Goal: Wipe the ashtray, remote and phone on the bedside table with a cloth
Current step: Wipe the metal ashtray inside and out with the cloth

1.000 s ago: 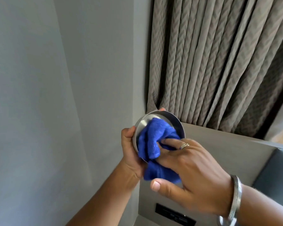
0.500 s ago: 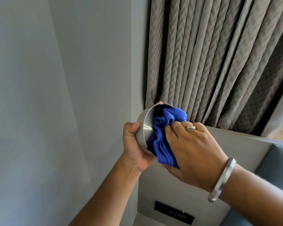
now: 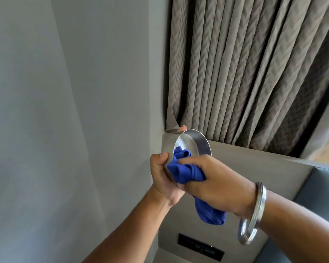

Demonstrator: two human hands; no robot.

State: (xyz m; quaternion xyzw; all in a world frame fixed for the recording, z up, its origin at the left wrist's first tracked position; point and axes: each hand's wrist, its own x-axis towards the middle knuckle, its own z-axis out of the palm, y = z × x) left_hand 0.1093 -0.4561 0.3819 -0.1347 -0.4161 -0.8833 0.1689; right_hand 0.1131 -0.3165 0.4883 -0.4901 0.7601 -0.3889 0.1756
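The round, shallow, brushed-metal ashtray [image 3: 193, 144] is gripped by the left hand [image 3: 164, 179] at its lower left rim, with the thumb curled over the near edge and one fingertip showing above the far rim at the top. The bunched blue microfibre cloth [image 3: 184, 170] is clenched in the right hand [image 3: 217, 184], whose fingers are folded tightly around it, and is pressed against the lower part of the ashtray's inside.

One ashtray, one cloth and two hands are counted. The ashtray is held up in the air, tilted on edge so that its open side is turned toward the camera and to the right. Nothing but the wad of cloth is seen inside it; the upper part of its interior is bare and shiny, with a darker band along the right inner wall. A loose tail of the cloth is left hanging below the right hand.

One silver metal bangle [image 3: 252, 217] is worn on the right wrist. Behind the ashtray, a grey panelled headboard [image 3: 254, 168] is seen, with one black rectangular switch panel [image 3: 200, 247] set into it near the bottom. Pleated grey-brown herringbone curtains [image 3: 245, 69] are hung at the far right, and a plain grey wall [image 3: 55, 111] fills the left.
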